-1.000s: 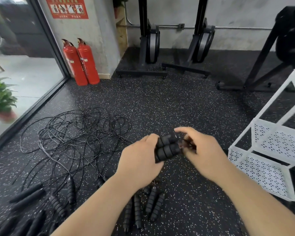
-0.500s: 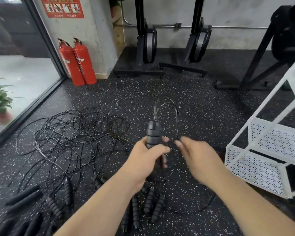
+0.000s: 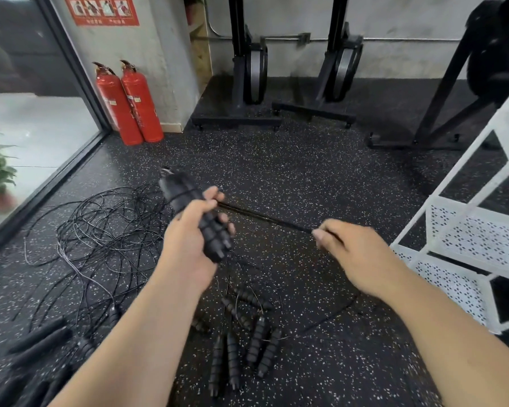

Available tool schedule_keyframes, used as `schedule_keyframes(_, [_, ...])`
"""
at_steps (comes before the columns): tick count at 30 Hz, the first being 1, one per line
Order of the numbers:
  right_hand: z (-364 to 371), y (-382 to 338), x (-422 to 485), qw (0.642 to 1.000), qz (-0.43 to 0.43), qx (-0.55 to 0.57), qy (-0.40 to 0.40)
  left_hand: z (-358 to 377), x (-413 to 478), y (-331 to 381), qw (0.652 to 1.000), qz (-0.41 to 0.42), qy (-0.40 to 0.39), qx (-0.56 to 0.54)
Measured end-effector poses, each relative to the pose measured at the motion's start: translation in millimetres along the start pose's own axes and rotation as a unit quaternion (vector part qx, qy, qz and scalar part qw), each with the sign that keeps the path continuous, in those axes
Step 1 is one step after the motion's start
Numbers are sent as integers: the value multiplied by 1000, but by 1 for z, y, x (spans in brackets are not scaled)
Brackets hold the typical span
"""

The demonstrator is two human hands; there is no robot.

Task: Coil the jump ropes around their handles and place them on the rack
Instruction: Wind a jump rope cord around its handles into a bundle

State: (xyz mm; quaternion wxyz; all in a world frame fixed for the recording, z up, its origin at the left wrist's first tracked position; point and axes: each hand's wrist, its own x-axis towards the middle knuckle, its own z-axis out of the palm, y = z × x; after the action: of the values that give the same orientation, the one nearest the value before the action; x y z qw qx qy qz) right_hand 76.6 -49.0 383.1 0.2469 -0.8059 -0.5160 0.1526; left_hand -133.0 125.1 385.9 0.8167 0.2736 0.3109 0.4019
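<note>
Above the floor, centre: the left hand [image 3: 188, 245] grips a pair of black ribbed handles [image 3: 194, 212], fingers curled round them, their top end tilted to the far left.
Right hand [image 3: 356, 254]: fingers curled, pinching the cord [image 3: 265, 219], well apart from the handles, on the right.
Cord: stretched in a straight line from the handles to the right hand; at least one turn seems to lie across the upper part of the handles.
Change: a second ago both hands were closed together on the handles; half a second ago the handles stood upright with a loop arching over them. The right hand has since swung out to the right and drawn that loop tight.
Meaning: winding looks only just begun, with slack trailing on the floor [image 3: 306, 177] near the person.
Rack [image 3: 482, 239]: white, at the right, nothing seen placed in it.
Waiting: tangled ropes [image 3: 100, 230] at the left, loose handles [image 3: 241, 348] on the near floor.
</note>
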Motion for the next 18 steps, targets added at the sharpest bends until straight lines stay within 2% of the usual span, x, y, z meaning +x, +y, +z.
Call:
schedule_keyframes(3, [-2, 2, -1, 997, -10, 50, 62, 0, -3, -2, 1000, 7, 1, 11])
schedule_keyframes(8, [12, -17, -4, 990, 1, 90, 111, 16, -30, -35, 986, -103, -67, 113])
schedule_keyframes(11, [18, -21, -2, 980, 42, 102, 163, 21, -36, -55, 986, -143, -42, 76])
schedule_keyframes(15, [19, -20, 0, 964, 105, 110, 219, 22, -28, -57, 993, -108, 18, 50])
schedule_keyframes(18, [22, -17, 0, 968, 102, 101, 204, 22, -29, -51, 989, -114, -39, 83])
